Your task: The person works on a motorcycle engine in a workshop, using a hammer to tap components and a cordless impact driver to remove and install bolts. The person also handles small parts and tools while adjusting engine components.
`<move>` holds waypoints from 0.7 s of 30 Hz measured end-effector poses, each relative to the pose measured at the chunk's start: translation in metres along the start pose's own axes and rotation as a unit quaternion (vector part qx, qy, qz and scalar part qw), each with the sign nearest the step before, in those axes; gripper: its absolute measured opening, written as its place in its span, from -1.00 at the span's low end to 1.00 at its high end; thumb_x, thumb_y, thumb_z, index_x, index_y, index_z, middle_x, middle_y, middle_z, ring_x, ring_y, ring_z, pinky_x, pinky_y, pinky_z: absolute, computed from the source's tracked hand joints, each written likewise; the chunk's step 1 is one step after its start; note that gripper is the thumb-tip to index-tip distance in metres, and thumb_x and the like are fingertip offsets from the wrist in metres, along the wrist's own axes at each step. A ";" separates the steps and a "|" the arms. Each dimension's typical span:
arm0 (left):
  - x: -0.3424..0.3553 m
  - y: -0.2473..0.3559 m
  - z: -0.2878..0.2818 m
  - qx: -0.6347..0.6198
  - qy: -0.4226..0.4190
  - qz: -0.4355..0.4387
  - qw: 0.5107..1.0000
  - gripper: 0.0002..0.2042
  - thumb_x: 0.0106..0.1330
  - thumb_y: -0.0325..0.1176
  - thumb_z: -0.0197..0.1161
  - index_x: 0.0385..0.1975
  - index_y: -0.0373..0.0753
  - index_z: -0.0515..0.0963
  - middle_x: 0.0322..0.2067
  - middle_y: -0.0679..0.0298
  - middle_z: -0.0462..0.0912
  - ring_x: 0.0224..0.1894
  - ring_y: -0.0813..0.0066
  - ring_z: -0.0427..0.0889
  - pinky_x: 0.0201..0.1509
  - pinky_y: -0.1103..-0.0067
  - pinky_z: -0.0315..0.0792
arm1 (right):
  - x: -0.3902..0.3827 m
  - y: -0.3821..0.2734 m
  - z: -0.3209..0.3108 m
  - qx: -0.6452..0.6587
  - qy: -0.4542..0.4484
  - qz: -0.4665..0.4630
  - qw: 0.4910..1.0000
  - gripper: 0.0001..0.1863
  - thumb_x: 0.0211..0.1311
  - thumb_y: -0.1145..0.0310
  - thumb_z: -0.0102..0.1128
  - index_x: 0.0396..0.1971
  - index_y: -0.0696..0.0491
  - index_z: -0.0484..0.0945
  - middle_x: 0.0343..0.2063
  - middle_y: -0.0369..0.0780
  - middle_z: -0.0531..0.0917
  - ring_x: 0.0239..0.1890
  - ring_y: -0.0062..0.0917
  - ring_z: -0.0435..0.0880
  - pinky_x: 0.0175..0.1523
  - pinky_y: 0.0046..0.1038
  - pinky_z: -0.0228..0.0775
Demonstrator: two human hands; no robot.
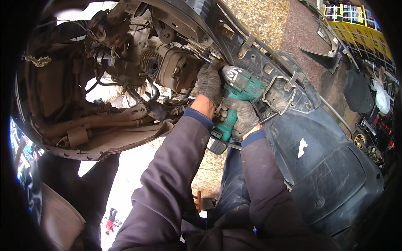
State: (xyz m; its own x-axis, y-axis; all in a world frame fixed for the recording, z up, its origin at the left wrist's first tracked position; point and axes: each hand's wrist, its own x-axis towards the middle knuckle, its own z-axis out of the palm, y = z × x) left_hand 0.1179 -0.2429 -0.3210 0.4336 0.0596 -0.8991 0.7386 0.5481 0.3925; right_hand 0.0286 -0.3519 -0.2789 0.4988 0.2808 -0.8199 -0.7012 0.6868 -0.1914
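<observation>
A teal and black cordless impact wrench is held among the parts of a scooter, its nose pointing up and to the left. My right hand, in a grey work glove, wraps round its grip. From the nose a dark socket extension runs toward the side of the engine. My left hand, gloved too, closes round that extension just ahead of the tool, hiding part of it. Where the extension's far end meets the engine cannot be made out.
A dark scooter body panel with a bent metal bracket lies on my right. At left is the dusty underside of the frame. Yellow boxes stand at the far right, near loose black panels on the floor.
</observation>
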 end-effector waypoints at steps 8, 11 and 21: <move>-0.048 -0.029 0.006 0.130 -0.020 0.089 0.987 -0.74 0.25 -0.25 0.17 -0.20 -0.31 0.51 -0.43 0.26 0.56 -0.45 0.47 0.49 -0.37 0.52 0.41 | -0.039 0.023 -0.029 0.070 -0.014 -0.022 0.997 -0.72 -0.08 0.43 0.38 -0.31 0.11 0.54 -0.51 -0.24 0.59 -0.52 -0.45 0.57 -0.35 -0.46 0.44; -0.079 -0.055 -0.002 0.289 -0.009 0.117 0.950 -0.71 0.27 -0.23 0.16 -0.25 -0.38 0.50 -0.46 0.20 0.56 -0.44 0.48 0.48 -0.37 0.51 0.39 | -0.063 0.049 -0.045 0.096 -0.009 -0.035 0.995 -0.74 -0.06 0.44 0.36 -0.32 0.10 0.55 -0.53 -0.22 0.60 -0.50 -0.39 0.59 -0.33 -0.41 0.45; -0.084 -0.134 -0.075 0.382 0.061 0.062 0.920 -0.73 0.28 -0.32 0.18 -0.18 -0.42 0.49 -0.34 0.06 0.63 -0.35 0.32 0.60 -0.25 0.44 0.47 | -0.072 0.142 -0.093 0.054 0.092 -0.066 0.992 -0.48 0.07 0.50 0.22 0.10 0.03 0.42 0.03 -0.28 0.53 0.09 -0.43 0.49 0.22 -0.38 0.36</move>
State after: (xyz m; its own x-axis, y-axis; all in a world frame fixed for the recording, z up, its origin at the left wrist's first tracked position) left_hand -0.0563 -0.2587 -0.3122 0.5125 0.2001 -0.8351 0.8547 -0.2124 0.4736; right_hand -0.1546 -0.3365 -0.2967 0.4745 0.0641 -0.8779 -0.5726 0.7799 -0.2525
